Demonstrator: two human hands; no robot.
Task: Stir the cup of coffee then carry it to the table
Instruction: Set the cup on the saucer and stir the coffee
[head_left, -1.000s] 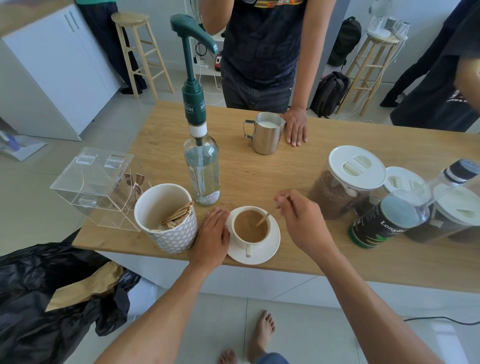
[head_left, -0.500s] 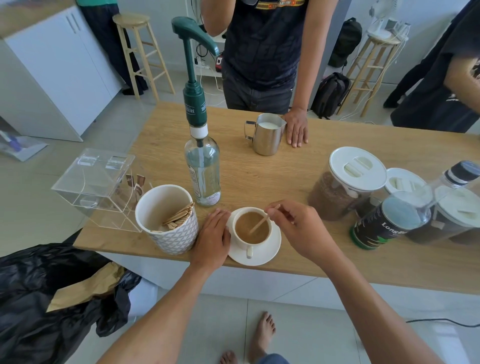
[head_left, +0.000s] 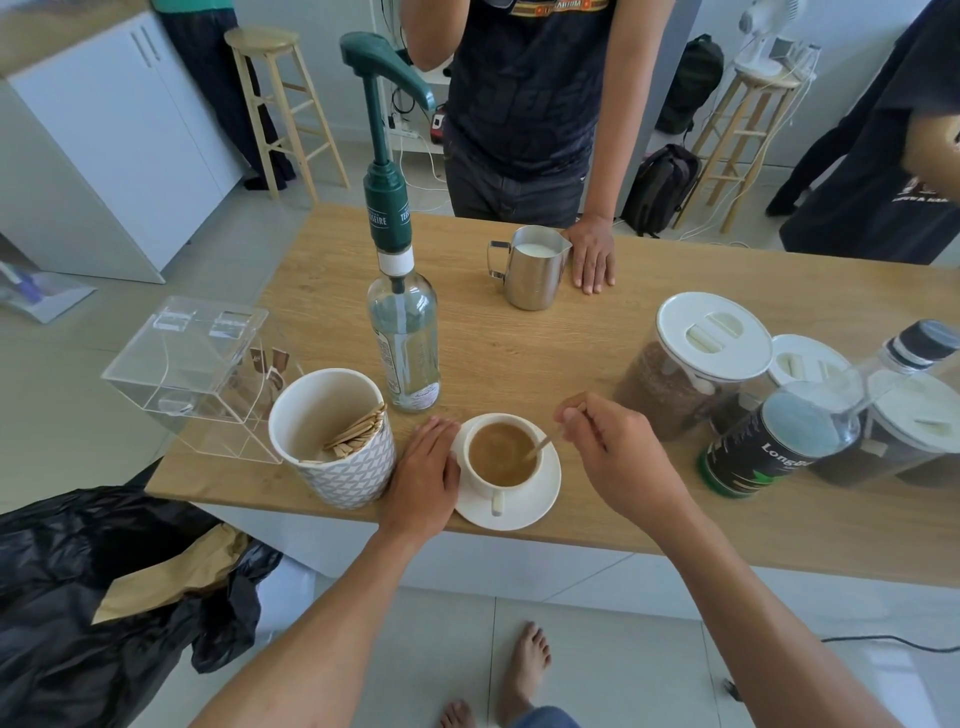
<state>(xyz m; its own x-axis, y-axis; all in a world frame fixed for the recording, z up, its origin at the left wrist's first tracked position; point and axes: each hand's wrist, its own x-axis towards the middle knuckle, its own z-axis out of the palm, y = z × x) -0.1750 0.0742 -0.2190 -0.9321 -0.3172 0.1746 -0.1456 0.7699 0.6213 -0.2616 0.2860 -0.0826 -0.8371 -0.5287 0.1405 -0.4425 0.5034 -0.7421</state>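
My right hand (head_left: 618, 457) pinches a thin wooden stir stick (head_left: 540, 447) whose tip dips into the white cup of coffee (head_left: 501, 457) on its saucer (head_left: 540, 499) near the counter's (head_left: 519, 353) front edge, while my left hand (head_left: 423, 475) lies flat and relaxed against the saucer's left rim, gripping nothing.

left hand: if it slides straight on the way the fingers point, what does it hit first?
Probably the syrup bottle. The left hand lies flat beside the saucer, fingers pointing away from the wearer toward the bottle's base; bare counter lies between. Depth is hard to judge.
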